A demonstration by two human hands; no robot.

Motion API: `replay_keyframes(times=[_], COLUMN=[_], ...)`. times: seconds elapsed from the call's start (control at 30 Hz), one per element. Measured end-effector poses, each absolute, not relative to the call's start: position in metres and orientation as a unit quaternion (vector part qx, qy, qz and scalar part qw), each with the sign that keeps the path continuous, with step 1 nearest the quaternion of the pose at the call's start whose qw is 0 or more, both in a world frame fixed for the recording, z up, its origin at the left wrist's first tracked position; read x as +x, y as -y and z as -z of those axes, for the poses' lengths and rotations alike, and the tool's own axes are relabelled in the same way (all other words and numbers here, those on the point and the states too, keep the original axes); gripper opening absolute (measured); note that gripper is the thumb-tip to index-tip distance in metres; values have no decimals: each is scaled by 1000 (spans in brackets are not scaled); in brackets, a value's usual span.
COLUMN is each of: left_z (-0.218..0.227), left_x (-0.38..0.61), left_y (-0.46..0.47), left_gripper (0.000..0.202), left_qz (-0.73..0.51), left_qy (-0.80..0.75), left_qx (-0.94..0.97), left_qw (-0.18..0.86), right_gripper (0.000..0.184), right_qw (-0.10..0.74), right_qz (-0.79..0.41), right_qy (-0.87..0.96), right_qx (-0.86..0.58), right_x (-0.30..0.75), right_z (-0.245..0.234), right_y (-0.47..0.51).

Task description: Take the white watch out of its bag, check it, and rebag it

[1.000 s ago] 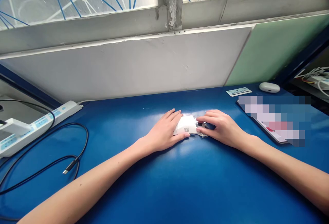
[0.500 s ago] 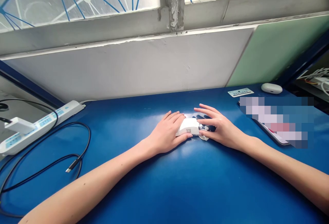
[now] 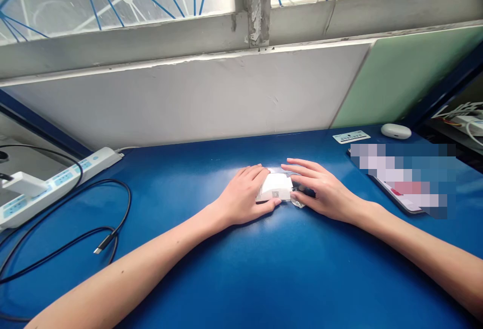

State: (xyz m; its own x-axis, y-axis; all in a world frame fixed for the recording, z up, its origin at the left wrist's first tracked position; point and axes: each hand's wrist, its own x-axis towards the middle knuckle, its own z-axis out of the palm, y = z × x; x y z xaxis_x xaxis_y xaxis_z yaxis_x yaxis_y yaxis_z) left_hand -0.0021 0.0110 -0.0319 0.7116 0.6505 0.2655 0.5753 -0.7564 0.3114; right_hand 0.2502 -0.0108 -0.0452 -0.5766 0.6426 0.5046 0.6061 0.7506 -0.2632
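Observation:
A small white object with a printed QR code (image 3: 276, 187) lies low on the blue tabletop, its kind not clear. My left hand (image 3: 244, 191) is closed over its left end, with the fingers behind and the thumb along the front edge. At the right end sticks out a clear, shiny plastic piece (image 3: 298, 202), partly hidden. My right hand (image 3: 327, 189) has its thumb and index finger around that piece, with a dark gap between them. Its other fingers stretch out behind, away from the object.
To the left, a white power strip (image 3: 62, 180) carries a plugged-in white adapter (image 3: 25, 184), and a looped black cable (image 3: 130, 203) lies nearby. A phone (image 3: 400, 195), partly pixelated, a card (image 3: 350, 137) and a white earbud case (image 3: 396, 131) sit at the right. A wall panel (image 3: 188, 102) bounds the back.
My right thumb and index finger have come closer together around the clear piece, and its other fingers sit slightly lower. The left hand keeps its hold. The view has shifted slightly.

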Motion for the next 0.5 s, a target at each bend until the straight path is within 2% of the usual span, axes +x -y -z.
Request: replay_keyframes(times=[0.27, 0.5], left_z=[31, 29], left_x=[-4, -5], left_y=[-12, -13], left_gripper=[49, 46], left_qz=[-172, -169], left_qy=[-338, -313], left_qx=[921, 928], left_qw=[95, 109], right_gripper=[7, 16], right_qw=[294, 303], right_qz=[-20, -40], right_qy=[882, 877], right_qx=[-367, -371], right_x=[252, 250], right_z=[44, 46], right_y=[9, 11])
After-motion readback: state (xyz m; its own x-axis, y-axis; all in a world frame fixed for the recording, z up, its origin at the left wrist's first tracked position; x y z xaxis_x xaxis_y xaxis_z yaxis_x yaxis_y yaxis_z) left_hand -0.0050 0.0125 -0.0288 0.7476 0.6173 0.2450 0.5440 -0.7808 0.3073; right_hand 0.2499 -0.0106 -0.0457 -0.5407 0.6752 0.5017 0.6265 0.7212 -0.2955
